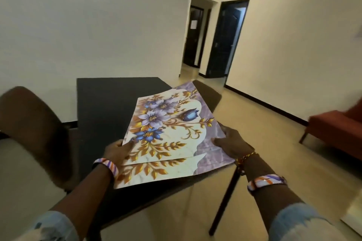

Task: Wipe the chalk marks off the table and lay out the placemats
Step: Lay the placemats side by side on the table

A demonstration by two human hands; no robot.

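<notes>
Floral placemats (pixel 172 139) with purple and blue flowers and gold leaves are held just above the near right part of the dark table (pixel 105 103). At least two overlap, the upper one shifted away from me. My left hand (pixel 117 149) pinches the left edge of the upper mat, thumb on top. At the purple right edge, my right hand (pixel 233 142) grips the stack. No chalk marks show on the dark tabletop.
A brown chair (pixel 33 129) stands at the table's left side and another chair back (pixel 209 94) at its far right. A red sofa (pixel 337 129) sits by the right wall. Tiled floor lies to the right, with dark doorways (pixel 225 39) beyond.
</notes>
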